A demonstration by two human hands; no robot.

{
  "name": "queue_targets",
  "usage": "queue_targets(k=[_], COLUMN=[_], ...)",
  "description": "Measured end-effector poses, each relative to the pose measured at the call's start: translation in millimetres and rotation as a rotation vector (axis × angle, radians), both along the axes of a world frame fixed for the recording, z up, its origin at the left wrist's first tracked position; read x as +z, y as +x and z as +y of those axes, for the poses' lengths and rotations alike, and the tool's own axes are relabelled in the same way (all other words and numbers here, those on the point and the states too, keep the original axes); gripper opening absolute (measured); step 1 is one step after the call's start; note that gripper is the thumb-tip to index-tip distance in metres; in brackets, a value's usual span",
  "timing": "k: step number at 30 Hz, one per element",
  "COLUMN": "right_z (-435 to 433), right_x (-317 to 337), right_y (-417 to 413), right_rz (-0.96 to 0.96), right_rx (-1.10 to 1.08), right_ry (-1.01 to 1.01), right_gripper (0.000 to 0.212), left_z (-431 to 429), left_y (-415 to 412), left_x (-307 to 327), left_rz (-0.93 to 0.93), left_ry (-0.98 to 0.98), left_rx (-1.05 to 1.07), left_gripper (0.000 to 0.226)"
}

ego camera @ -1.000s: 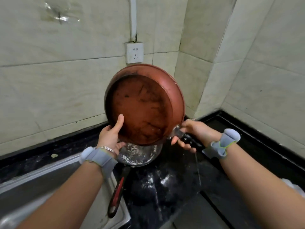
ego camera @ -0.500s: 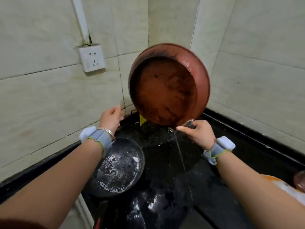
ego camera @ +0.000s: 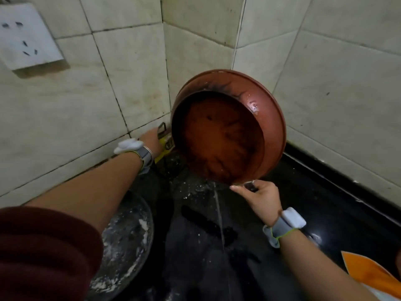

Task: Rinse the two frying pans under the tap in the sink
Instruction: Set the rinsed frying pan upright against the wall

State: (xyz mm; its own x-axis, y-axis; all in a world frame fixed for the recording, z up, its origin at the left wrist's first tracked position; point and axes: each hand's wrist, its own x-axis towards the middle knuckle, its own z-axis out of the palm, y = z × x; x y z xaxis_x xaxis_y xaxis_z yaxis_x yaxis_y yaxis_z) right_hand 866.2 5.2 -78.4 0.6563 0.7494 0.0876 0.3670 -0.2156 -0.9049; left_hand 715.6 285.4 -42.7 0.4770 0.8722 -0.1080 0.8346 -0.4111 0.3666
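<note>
A red-brown frying pan (ego camera: 221, 137) stands on edge in the air near the wall corner, its wet inside facing me. My right hand (ego camera: 260, 198) is shut on its handle at the pan's lower rim. A thin stream of water (ego camera: 219, 213) runs off the rim onto the black counter (ego camera: 303, 203). A second, dark pan (ego camera: 128, 240) with white residue lies on the counter at lower left, partly under my left forearm. My left hand (ego camera: 149, 139) reaches into the corner and touches a yellow object (ego camera: 166, 142); its fingers are hidden behind the hand.
Tiled walls meet in a corner just behind the red pan. A white wall socket (ego camera: 26, 35) sits at upper left. An orange and white item (ego camera: 373, 272) shows at the lower right edge. The counter is wet and speckled white. Neither sink nor tap is visible.
My left hand has let go of the red pan and moved into the corner. My right hand has carried the pan to the right and lower. The view swung right, away from the sink.
</note>
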Motion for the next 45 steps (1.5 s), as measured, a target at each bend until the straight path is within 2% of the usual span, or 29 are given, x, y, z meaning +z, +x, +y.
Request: queue_targets(k=[2,5,8,10,12,16,18,19,21,24,26,29,31,35,41,45], right_z=[2,6,13,19,24,35,43,47,58,77,91,115,129,135,148,149], right_x=[-4,-8,-12,-16,-16,-13,-11,-10,-5,8,17,28,31,22,6,0], right_y=[12,25,30,29,27,27,29,30,31,37,43,50,50,35,4,3], right_rz=[0.015,0.025,0.049,0.061,0.055,-0.016,-0.043,-0.051,-0.08,-0.117,-0.137,-0.205,-0.221,-0.172,-0.035,-0.049], right_rx=[0.009,0.008,-0.01,-0.019,-0.023,-0.029,-0.038,-0.035,-0.03,-0.022,0.02,0.091,0.12,0.135,0.107,0.113], right_ry=[-0.002,-0.007,-0.017,-0.021,-0.02,-0.05,-0.103,-0.13,-0.17,-0.155,-0.141,-0.136,-0.163,-0.272,-0.27,-0.345], right_gripper=[0.012,0.011,0.007,0.009,0.008,0.009,0.027,0.034,0.034,0.029,0.026,0.031,0.031,0.033,0.037,0.039], left_z=[8,14,11,8,5,2,2,3,5,7,13,20,26,30,35,33], left_y=[11,17,16,15,17,21,18,17,16,15,13,9,9,10,12,12], left_x=[-5,-9,-19,-26,-27,-34,-40,-42,-38,-35,-37,-32,-33,-38,-45,-51], left_rz=[0.077,0.175,0.283,0.27,0.089,-0.518,-0.683,-0.707,-0.723,-0.58,-0.506,-0.402,-0.369,-0.395,-0.383,-0.362], left_ry=[0.038,0.074,-0.006,-0.111,-0.283,-0.795,-0.89,-0.901,-0.895,-0.798,-0.746,-0.803,-0.763,-0.734,-0.667,-0.575], left_rx=[0.015,0.042,0.069,0.161,0.267,0.649,0.738,0.753,0.742,0.607,0.536,0.539,0.552,0.55,0.495,0.432], left_gripper=[0.033,0.044,0.053,0.056,0.046,0.029,0.02,0.024,0.033,0.039,0.026,0.039,0.041,0.03,0.033,0.03])
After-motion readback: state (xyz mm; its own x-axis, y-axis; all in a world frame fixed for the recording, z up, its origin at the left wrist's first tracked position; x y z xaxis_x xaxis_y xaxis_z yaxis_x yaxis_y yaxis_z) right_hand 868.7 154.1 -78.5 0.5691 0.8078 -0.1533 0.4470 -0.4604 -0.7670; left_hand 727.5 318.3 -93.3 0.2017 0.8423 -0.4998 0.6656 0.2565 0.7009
